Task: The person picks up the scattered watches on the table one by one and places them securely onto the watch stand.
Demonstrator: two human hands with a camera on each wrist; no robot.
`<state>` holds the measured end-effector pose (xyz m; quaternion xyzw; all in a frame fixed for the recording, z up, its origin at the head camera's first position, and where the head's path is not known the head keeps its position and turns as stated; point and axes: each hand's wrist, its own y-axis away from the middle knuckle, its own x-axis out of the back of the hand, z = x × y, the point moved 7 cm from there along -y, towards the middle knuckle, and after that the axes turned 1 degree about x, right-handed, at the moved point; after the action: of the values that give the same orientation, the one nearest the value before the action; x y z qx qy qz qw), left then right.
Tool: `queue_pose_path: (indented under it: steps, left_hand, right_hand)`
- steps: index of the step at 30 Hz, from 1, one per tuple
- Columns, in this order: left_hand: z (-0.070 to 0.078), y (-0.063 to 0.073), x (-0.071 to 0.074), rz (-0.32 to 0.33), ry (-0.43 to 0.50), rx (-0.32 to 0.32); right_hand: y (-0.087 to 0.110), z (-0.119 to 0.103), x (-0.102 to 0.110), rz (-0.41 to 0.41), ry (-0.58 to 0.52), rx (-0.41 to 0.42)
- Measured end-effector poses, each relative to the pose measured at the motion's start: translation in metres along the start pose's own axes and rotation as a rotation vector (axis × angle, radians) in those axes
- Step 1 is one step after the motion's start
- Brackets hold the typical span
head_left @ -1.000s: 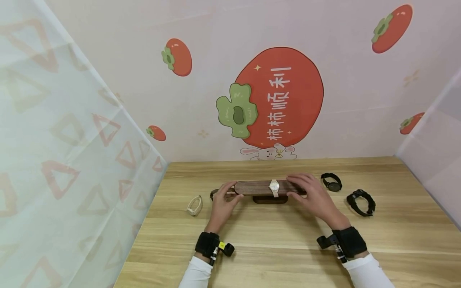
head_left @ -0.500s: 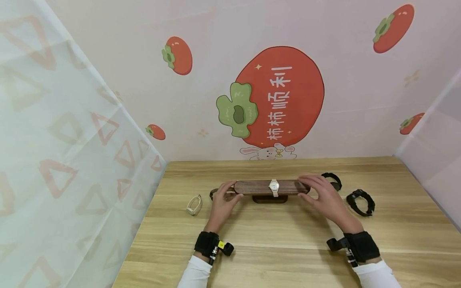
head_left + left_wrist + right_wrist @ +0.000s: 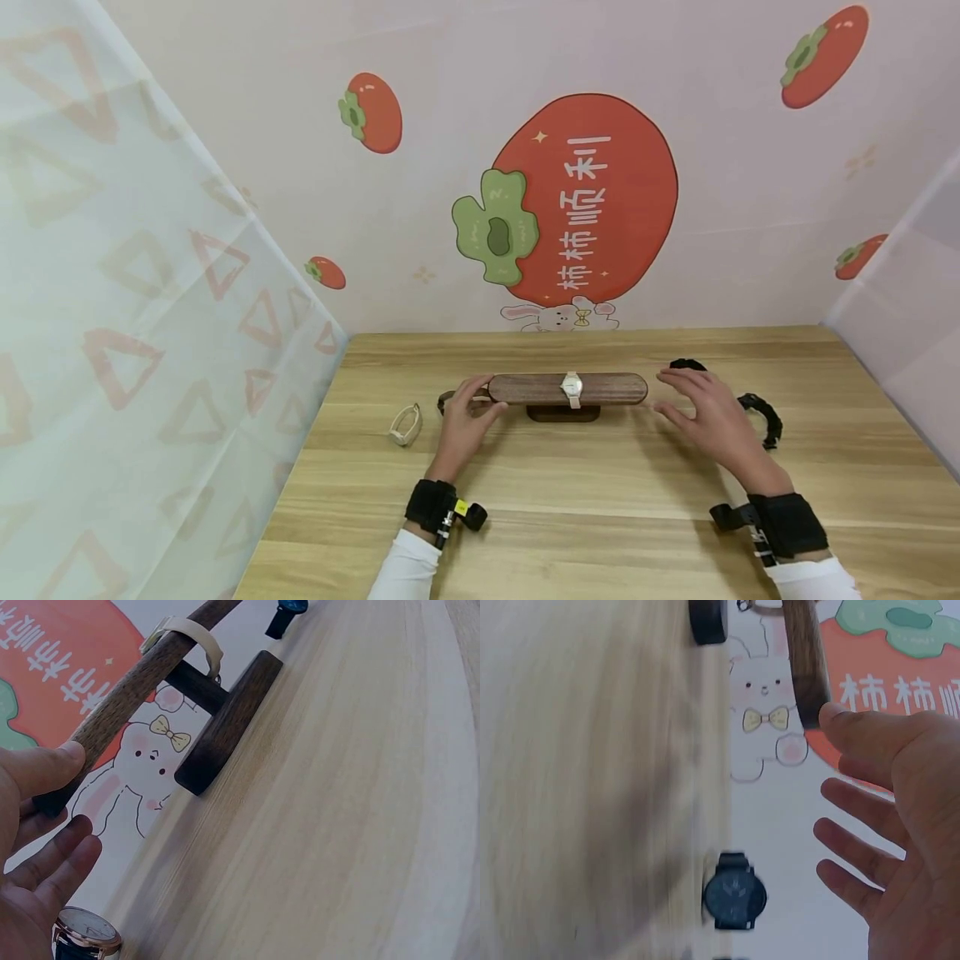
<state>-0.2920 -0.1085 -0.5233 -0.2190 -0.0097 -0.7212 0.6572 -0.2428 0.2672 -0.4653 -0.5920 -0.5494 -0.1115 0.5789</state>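
A dark wooden watch stand (image 3: 525,389), a long rounded bar on a short foot, stands towards the back of the table. Around the middle of its bar is a watch (image 3: 572,387) with a pale strap and light dial. My left hand (image 3: 461,425) pinches the bar's left end, thumb on top and fingers below in the left wrist view. Past the right end, my right hand (image 3: 708,421) hovers with fingers spread and holds nothing. In the right wrist view its thumb overlaps the bar's tip (image 3: 810,705).
A white-strapped watch (image 3: 406,425) lies left of the left hand. A rose-gold-cased watch (image 3: 88,930) sits just under that hand. Behind the right hand are a black watch (image 3: 735,896) and a chunkier black watch (image 3: 771,421), both partly hidden in the head view. A printed wall backs the table.
My right hand has slid along the bar to the right and come off its end, now in front of the black watches. My left hand and the stand have stayed put.
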Motion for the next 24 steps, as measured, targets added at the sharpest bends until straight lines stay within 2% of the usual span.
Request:
queue_pose_path:
  steps: [7, 12, 20, 24]
  left_hand:
    - [-0.001, 0.0, -0.001, -0.004, -0.001, 0.003]
    - [-0.001, -0.001, -0.001, -0.007, -0.002, 0.004]
    - [-0.002, -0.001, 0.0, 0.0, 0.0, 0.016]
    - [-0.001, 0.0, 0.0, 0.0, -0.005, 0.001]
  right_hand:
    - [0.016, 0.019, 0.012, 0.048, 0.086, 0.003]
    - [0.026, 0.036, 0.017, 0.06, 0.104, -0.02]
    - [0.039, 0.06, 0.022, -0.018, 0.17, -0.115]
    - [0.045, 0.07, 0.023, -0.074, 0.181, -0.181]
